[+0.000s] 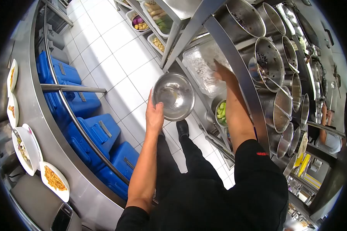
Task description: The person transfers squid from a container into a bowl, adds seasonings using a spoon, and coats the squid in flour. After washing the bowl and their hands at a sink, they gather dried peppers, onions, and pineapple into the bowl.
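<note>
Pretty bright in here, even light from overhead, barely any shadows. Glare bounces off the steel bowl [173, 96] and the white floor tiles [115, 57]. Heavy fisheye: black corners, the counter rail [71, 111] bends hard, edges go soft and smeary.

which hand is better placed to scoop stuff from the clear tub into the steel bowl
Right, probably. The right hand already reaches into the clear tub under the counter, while the left hand grips the steel bowl by its rim.
</note>
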### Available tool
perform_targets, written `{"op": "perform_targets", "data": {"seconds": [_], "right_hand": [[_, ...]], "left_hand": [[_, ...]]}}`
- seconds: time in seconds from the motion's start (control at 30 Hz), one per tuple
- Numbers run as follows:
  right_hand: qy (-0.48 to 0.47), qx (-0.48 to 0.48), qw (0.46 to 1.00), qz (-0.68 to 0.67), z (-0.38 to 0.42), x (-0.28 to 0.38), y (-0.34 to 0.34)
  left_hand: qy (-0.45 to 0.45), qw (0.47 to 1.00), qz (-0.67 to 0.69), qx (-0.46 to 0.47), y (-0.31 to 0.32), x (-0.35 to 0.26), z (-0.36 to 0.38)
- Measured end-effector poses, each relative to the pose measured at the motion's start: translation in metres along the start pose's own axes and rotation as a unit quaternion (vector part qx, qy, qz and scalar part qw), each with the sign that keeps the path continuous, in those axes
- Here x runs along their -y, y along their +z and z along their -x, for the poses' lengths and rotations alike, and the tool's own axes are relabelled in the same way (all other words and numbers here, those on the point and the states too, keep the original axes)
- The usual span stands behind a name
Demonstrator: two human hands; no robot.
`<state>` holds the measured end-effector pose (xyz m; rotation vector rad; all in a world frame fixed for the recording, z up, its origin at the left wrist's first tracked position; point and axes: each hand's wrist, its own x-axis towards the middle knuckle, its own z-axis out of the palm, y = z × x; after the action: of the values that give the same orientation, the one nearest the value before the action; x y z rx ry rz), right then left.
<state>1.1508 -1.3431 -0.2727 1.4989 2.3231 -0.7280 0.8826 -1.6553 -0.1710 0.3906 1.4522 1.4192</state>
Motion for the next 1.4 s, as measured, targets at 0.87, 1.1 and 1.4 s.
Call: {"op": "perform_targets", "data": {"seconds": [0.87, 1.1, 1.4], "right_hand": [[-0.072, -0.043, 0.996, -0.022, 0.007, -0.002, -0.021], [0.082, 0.023, 0.996, 0.036, 0.021, 0.084, -0.015], [0.009, -0.059, 0.996, 0.059, 0.019, 0.035, -0.040]], "left_hand": [[-0.007, 1.000, 0.012, 0.013, 0.008, 0.009, -0.003], [0.007, 1.000, 0.006, 0.017, 0.008, 0.019, -0.004], [0.033, 0.999, 0.016, 0.020, 0.012, 0.014, -0.002]]}}
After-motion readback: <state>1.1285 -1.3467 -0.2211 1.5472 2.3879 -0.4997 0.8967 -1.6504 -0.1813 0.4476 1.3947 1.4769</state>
